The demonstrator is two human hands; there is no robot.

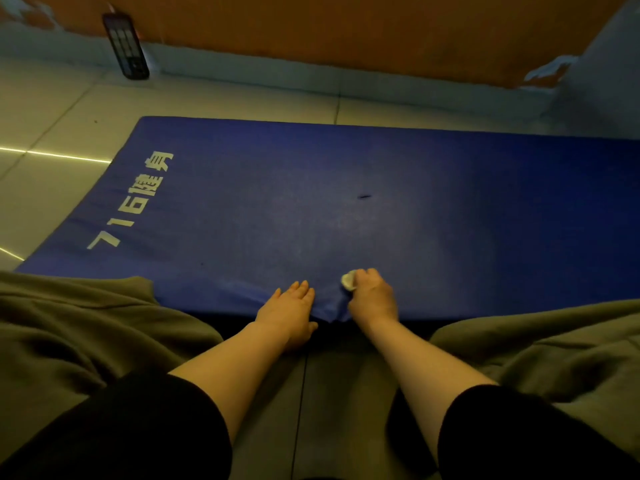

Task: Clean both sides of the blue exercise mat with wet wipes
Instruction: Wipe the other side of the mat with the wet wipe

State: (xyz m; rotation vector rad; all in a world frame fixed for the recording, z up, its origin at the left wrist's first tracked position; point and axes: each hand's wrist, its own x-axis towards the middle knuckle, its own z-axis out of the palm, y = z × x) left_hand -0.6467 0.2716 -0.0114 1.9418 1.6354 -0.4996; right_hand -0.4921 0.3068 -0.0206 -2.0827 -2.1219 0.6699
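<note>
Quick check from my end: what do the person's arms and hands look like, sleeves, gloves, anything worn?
Both hands are bare: no gloves, rings, watch or wristband show on the left hand or the right hand. The forearms are uncovered too. Black sleeves are pushed up to about the elbows on both arms, loose and plain, with no visible print or marking.

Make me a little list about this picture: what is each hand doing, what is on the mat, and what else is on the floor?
left hand: left hand lies flat with straight fingers on the near edge of the blue mat
right hand: right hand grips a white wet wipe against the mat
mat markings: white print near its left end, a small dark mark in the middle
floor: pale tiles
other thing: a dark remote control by the wall
</note>
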